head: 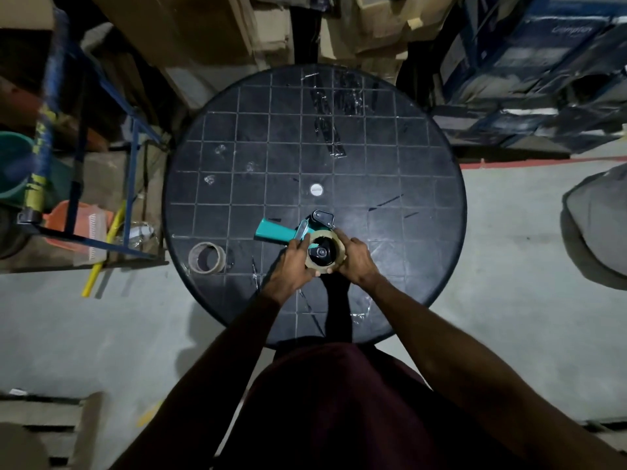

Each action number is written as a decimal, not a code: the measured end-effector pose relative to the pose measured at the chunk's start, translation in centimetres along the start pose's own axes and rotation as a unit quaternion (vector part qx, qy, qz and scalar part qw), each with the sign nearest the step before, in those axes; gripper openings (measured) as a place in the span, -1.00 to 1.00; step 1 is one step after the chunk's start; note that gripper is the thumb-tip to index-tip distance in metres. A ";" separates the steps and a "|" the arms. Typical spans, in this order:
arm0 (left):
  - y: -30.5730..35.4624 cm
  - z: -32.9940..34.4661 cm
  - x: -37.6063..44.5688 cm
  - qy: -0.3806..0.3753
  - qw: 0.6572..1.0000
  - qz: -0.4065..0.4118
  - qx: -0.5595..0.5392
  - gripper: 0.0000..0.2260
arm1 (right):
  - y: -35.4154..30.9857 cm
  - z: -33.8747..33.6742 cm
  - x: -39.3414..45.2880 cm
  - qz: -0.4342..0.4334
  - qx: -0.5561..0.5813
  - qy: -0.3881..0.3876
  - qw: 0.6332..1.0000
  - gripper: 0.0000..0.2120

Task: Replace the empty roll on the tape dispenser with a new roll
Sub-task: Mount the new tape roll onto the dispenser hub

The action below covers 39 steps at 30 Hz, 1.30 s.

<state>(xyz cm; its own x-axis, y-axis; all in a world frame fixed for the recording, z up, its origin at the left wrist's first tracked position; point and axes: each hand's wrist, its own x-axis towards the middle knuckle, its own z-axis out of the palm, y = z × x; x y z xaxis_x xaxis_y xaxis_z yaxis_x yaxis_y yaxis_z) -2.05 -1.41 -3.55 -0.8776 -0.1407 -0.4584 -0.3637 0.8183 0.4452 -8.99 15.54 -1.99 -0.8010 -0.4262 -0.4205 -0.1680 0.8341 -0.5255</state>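
Head: both hands are gripping the new roll (pixel 325 253) on the dispenser (pixel 295 228) hub, left hand (pixel 294 262) and right hand (pixel 357 257) curling round its sides. Empty roll (pixel 207 258) is lying on the counter (pixel 339 147), left of the dispenser.

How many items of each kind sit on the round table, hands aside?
Tape dispenser, teal handle: 1
New tape roll on its hub, both hands on it: 1
Empty roll core: 1
Small white disc: 1
Total: 4
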 end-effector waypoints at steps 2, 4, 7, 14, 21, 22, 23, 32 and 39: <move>0.0 0.1 0.4 -0.010 1.000 0.009 0.013 0.01 | 0.0 -0.2 0.3 -0.003 -0.010 -0.014 1.000 -0.03; 0.4 0.1 0.4 -0.017 0.999 0.019 0.028 -0.07 | -0.1 -0.4 0.6 -0.004 -0.020 -0.026 0.999 -0.04; 0.5 0.3 0.6 -0.023 0.996 0.033 0.081 -0.09 | 0.0 -0.1 1.0 -0.020 -0.049 -0.045 0.998 -0.03; 0.7 -0.4 2.0 -0.068 0.992 0.032 0.100 -0.08 | 0.5 -0.1 1.5 -0.010 -0.017 -0.049 0.999 -0.19; 1.1 -0.4 2.5 -0.071 0.983 0.039 0.166 -0.15 | 0.2 0.5 1.3 0.002 -0.021 -0.034 0.999 -0.09; 1.1 -0.3 2.6 -0.076 0.981 0.042 0.175 -0.15 | 0.2 0.7 1.3 0.005 -0.022 -0.033 0.999 -0.10; 1.3 -0.3 2.6 -0.076 0.980 0.042 0.177 -0.14 | 0.3 0.8 1.2 0.006 -0.016 -0.037 0.999 -0.11; 0.2 -0.5 1.9 -0.021 0.999 0.034 0.014 -0.10 | -0.4 -0.1 -0.4 0.024 0.045 -0.020 0.999 -0.19; -1.1 0.4 1.2 -0.021 0.999 -0.001 -0.048 0.01 | 1.3 0.4 -0.7 0.012 0.044 -0.022 0.999 -0.06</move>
<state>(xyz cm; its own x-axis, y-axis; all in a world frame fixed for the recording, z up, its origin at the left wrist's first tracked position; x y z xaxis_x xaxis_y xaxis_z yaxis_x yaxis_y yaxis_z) -2.54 -2.25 -4.86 -0.8637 -0.1176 -0.4902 -0.3957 0.7607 0.5146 -8.45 16.79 -2.74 -0.7782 -0.4230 -0.4642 -0.0971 0.8113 -0.5764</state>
